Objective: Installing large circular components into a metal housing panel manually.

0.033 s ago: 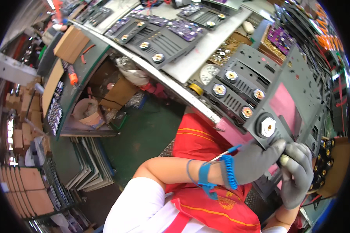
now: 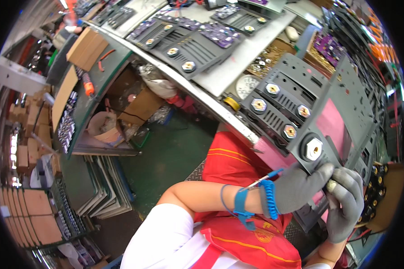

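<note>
In the grey-gloved fingers of my left hand (image 2: 296, 188) is the near edge of an upright dark grey panel (image 2: 350, 96). A large silver hex nut with a brass centre (image 2: 312, 148) sits on that panel just above the thumb. My right hand (image 2: 344, 201), also grey-gloved, is closed beside the left fingertips at the panel's lower edge. Something small and pale shows at its fingertips, too small to name. A blue coiled wrist strap (image 2: 269, 199) circles my left wrist. Slotted grey panels with brass-centred nuts (image 2: 274, 114) lie just beyond the upright one.
More slotted panels (image 2: 197, 54) with purple circuit boards (image 2: 220, 35) lie on the white bench (image 2: 215, 80). Brass parts fill a box (image 2: 267, 58) beside a yellow tape measure (image 2: 231, 103). An orange-handled screwdriver (image 2: 88, 85) rests on the green side table. Stacked sheets (image 2: 105, 188) stand on the floor.
The bench and panels appear slightly further right and lower in the view. Both hands keep nearly the same pose at the panel's edge.
</note>
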Demonstrator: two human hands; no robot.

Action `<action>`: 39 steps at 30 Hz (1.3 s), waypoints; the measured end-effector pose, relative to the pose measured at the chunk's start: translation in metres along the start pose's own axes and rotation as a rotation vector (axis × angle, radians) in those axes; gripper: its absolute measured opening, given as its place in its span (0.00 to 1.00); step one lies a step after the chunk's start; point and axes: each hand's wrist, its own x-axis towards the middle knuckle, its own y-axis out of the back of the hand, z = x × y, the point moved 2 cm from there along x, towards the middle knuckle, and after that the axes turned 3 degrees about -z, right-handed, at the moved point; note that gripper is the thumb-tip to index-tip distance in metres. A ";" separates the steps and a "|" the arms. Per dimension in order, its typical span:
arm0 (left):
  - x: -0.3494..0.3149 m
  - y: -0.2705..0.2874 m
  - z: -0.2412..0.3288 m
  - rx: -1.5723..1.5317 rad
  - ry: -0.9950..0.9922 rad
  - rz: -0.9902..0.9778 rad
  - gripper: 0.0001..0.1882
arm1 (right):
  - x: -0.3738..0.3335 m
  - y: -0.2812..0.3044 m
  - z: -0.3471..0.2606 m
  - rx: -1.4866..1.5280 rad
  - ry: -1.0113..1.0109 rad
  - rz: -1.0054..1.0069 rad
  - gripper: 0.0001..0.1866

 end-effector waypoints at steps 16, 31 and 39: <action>0.009 0.001 0.007 -0.039 -0.058 0.048 0.12 | 0.000 0.001 0.020 0.050 0.019 -0.112 0.13; 0.010 0.044 0.067 0.935 -0.005 -0.550 0.15 | 0.019 -0.008 0.016 -0.022 -0.054 -0.152 0.42; 0.065 0.126 0.068 1.714 -0.633 -0.124 0.09 | 0.012 -0.004 0.043 0.008 -0.387 -0.013 0.40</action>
